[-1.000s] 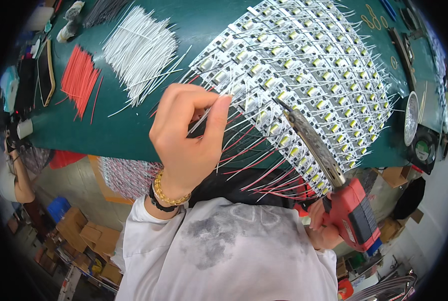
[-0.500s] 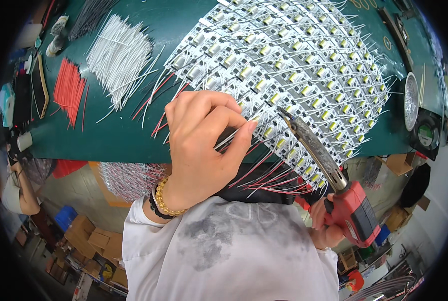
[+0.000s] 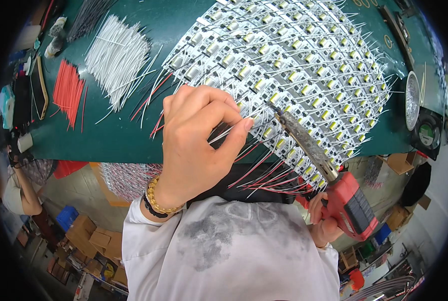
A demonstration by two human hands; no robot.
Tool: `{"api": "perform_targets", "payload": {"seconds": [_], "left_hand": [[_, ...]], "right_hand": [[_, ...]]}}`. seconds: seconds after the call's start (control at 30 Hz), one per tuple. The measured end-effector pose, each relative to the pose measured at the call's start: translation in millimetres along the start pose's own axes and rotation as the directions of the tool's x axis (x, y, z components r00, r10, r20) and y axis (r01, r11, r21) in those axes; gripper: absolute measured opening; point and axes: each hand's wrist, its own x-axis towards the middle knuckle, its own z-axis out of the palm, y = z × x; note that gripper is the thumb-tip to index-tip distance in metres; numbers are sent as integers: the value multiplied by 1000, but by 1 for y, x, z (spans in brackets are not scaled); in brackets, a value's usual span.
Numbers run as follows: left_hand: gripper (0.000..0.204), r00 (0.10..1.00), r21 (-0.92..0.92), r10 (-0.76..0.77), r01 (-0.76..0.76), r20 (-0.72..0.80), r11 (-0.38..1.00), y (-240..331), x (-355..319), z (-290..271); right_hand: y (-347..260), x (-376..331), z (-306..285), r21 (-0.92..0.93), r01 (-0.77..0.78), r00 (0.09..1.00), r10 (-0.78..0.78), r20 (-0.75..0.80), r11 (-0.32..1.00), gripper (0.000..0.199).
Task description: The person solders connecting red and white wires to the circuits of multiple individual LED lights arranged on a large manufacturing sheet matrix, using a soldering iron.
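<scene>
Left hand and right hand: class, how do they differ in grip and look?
The left hand pinches a thin white wire at its fingertips; the right hand grips a soldering iron by its handle.
The left hand shows nearly whole; the right hand is partly hidden by the handle.
The left hand has a yellow beaded bracelet at its wrist; the right hand shows none.
Both are ungloved, with white sleeves.

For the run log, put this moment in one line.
left hand: pinching white wire; right hand: holding soldering iron; tip: near circuit boards

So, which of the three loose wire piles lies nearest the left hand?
The white pile, the broadest; the red pile and dark pile both lie farther from the left hand.
</scene>
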Motion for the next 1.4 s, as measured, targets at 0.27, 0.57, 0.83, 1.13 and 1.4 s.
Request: {"api": "perform_targets", "payload": {"seconds": [0.27, 0.57, 0.83, 1.13, 1.4], "left_hand": [[12, 1000, -8, -8, 8, 19, 1000, 0, 2, -2], [12, 1000, 9, 3, -3, 23, 1000, -1, 3, -3], [11, 1000, -35, 4, -5, -27, 999, -1, -1, -1], [15, 990, 55, 138, -138, -4, 989, 15, -10, 21], [17, 991, 62, 137, -136, -8, 989, 13, -9, 24]], "right_hand": [[16, -22, -38, -409, -23, 997, 50, 54, 912, 36], [-9, -9, -5, 179, -143, 969, 174, -174, 973, 26], [-14, 8, 4, 268, 68, 990, -98, 99, 961, 35], [-11, 3, -17, 169, 156, 950, -195, 243, 973, 38], [-9, -15, -4, -104, 62, 998, -63, 1, 993, 9]]}}
